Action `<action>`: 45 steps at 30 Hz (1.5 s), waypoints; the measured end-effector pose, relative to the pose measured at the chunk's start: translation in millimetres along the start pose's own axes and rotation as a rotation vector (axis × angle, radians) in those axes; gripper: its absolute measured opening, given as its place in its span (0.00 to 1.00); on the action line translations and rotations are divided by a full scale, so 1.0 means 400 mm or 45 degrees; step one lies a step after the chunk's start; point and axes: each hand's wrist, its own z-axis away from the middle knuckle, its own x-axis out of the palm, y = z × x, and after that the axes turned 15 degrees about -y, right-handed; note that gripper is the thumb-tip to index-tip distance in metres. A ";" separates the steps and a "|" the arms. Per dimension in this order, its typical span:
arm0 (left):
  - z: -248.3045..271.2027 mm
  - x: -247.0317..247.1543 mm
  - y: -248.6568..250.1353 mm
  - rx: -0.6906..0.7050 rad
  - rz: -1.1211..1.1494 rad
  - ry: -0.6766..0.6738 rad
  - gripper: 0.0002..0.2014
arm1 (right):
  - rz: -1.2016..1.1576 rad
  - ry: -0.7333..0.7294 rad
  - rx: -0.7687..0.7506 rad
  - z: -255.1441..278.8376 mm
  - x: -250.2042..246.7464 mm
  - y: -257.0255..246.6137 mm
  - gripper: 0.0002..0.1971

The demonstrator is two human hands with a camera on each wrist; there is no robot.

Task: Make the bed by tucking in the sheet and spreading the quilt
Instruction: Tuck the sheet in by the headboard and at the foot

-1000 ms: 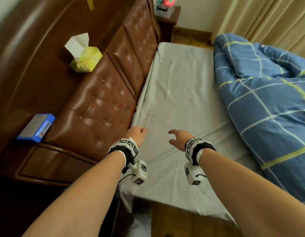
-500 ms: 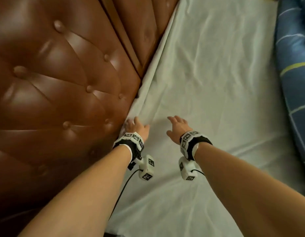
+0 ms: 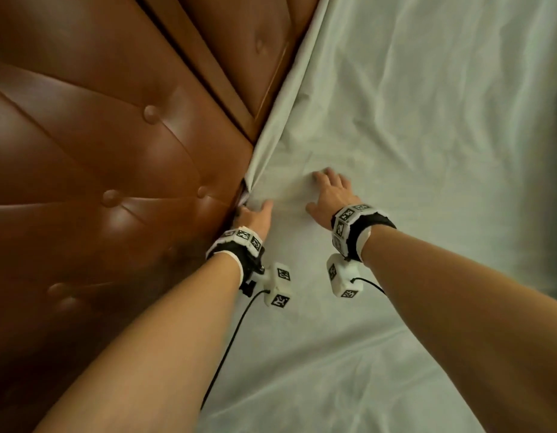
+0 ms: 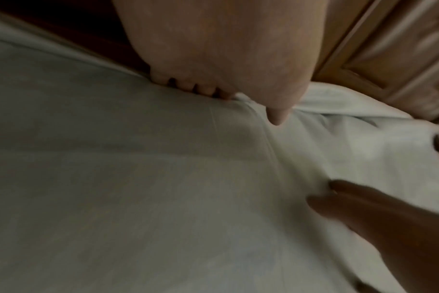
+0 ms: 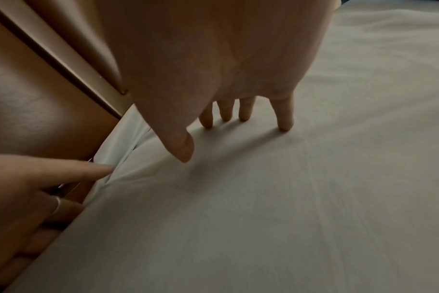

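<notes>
A pale wrinkled sheet [image 3: 427,151] covers the mattress and bunches into a fold along the brown leather headboard [image 3: 114,151]. My left hand [image 3: 253,214] is at that seam. Its fingers [image 4: 188,87] reach straight down into the gap between the mattress edge and the headboard, against the sheet [image 4: 113,178], with the thumb on top. In the right wrist view the left hand [image 5: 38,178] has its index finger pointing into the fold. My right hand [image 3: 330,190] lies beside it on the sheet [image 5: 288,198], its spread fingers [image 5: 284,115] pressing down. The quilt is out of view.
The tufted headboard fills the left side, with a wooden strip [image 3: 208,73] between its padded panels. Wrist cameras and a black cable [image 3: 230,339] hang under both forearms. Open sheet stretches to the right and toward me.
The view has closed in on the seam. My left hand has pushed its fingers deeper into the gap by the headboard, and my right hand has settled flat on the sheet.
</notes>
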 end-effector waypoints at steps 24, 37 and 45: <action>-0.238 -0.030 0.407 0.059 0.059 -0.191 0.36 | -0.022 -0.205 0.195 -0.239 -0.238 0.039 0.75; -0.171 -0.069 0.721 0.339 -0.297 -0.054 0.24 | -0.130 -0.305 0.266 -0.265 -0.274 0.015 0.65; -0.332 -0.065 0.706 -0.001 -0.079 -0.256 0.35 | -0.087 -0.328 0.289 -0.283 -0.275 0.015 0.77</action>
